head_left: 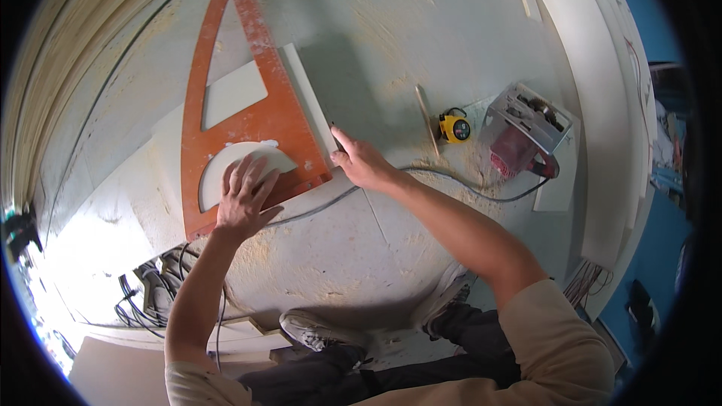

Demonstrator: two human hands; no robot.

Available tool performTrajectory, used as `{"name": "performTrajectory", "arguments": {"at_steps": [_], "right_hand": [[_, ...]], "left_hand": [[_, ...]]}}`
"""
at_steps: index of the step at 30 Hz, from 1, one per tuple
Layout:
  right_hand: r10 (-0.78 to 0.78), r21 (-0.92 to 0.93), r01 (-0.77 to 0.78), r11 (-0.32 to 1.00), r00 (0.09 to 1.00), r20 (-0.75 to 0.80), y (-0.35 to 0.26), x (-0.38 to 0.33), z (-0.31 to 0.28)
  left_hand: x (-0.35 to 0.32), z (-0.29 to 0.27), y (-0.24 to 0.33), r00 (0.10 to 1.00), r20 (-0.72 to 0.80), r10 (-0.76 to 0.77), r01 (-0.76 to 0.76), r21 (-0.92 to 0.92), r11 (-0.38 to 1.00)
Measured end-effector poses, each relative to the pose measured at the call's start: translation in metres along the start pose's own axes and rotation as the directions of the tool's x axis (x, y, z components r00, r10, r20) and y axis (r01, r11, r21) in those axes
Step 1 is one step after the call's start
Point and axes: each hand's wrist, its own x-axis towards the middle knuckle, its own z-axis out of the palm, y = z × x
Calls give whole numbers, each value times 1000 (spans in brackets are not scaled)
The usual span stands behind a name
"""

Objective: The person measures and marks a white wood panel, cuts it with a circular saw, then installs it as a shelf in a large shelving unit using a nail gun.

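Observation:
A large orange set square (293,124) with cut-out openings lies over a white board (307,83), whose right edge shows past it. My left hand (244,192) rests on the square's lower part with fingers spread, partly over the half-round opening and the board beneath. At the square's lower right corner, my right hand (359,158) is closed on a slim dark pencil (335,139), held near the board's edge. Its lower end is hidden by the fingers.
To the right are a yellow tape measure (454,128), a thin wooden stick (427,120) and a red circular saw (519,139) with its metal base turned up. Its grey cable (451,174) runs behind my right forearm. Coiled black cables (143,297) lie lower left. Sawdust is scattered about.

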Motion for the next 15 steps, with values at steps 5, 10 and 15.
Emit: {"name": "performTrajectory", "arguments": {"at_steps": [5,10,15], "right_hand": [[158,161,-147,976,986,-56,-16,-14,-29],[231,302,-161,939,950,-210,-6,-80,-64],[434,-132,-465,876,877,-207,45,-222,-137]], "left_hand": [[43,17,-93,902,-426,78,-29,122,992],[82,9,-166,786,-277,-553,596,100,797],[89,21,-165,718,-309,-624,650,-22,759]]}}
